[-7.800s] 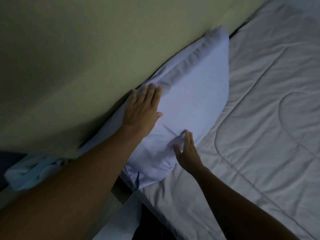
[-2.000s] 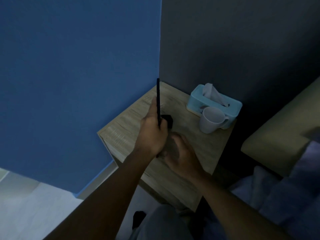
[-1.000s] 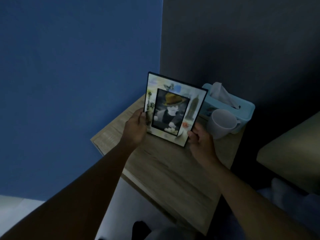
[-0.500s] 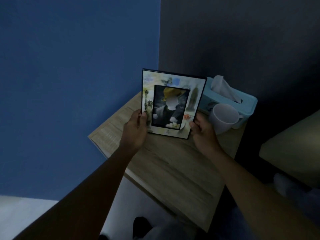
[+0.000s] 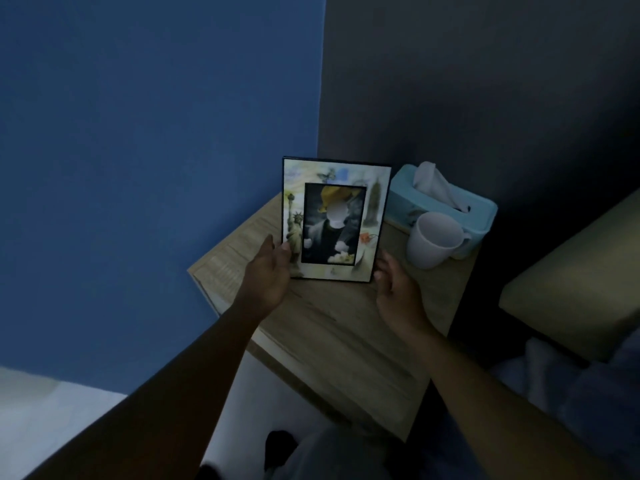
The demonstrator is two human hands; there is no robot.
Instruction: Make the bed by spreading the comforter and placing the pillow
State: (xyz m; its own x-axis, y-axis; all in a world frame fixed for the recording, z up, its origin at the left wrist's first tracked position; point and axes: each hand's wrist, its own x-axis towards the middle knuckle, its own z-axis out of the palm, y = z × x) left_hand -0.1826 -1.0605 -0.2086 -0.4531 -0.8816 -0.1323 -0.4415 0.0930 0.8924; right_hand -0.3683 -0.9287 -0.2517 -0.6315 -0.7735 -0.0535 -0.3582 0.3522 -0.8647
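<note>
The task's own things are almost out of the view. At the lower right edge of the picture there is some pale blue cloth [image 5: 588,393]; it may be the pillow or the comforter, I cannot tell which. Above it the beige headboard [image 5: 571,282] is seen. Such bedding is, I judge, light and soft, without stiffness, so it hangs down when it is lifted. It is better to take it at two corners or along one hem, with both hands well apart.

At this moment the hands are busy with another thing. A picture frame [image 5: 334,220] stands almost upright near the far left corner of the worktop [image 5: 346,327], with its lower edge on the wood or just above it; I cannot tell which. The left hand [image 5: 270,271] touches the frame's lower left edge with the thumb in front. Its fingers are behind and hidden, so how firm the hold is, I cannot tell. The right hand [image 5: 394,289] is just beside the lower right corner, its fingers loosely curled and open, not closed on the frame. The frame looks stiff, light and probably fragile, so the side edges are the good place to hold it.

Just beside the frame to the right stands a white mug [image 5: 433,240], touching a blue tissue box [image 5: 446,199] behind it, at the far right corner.
</note>
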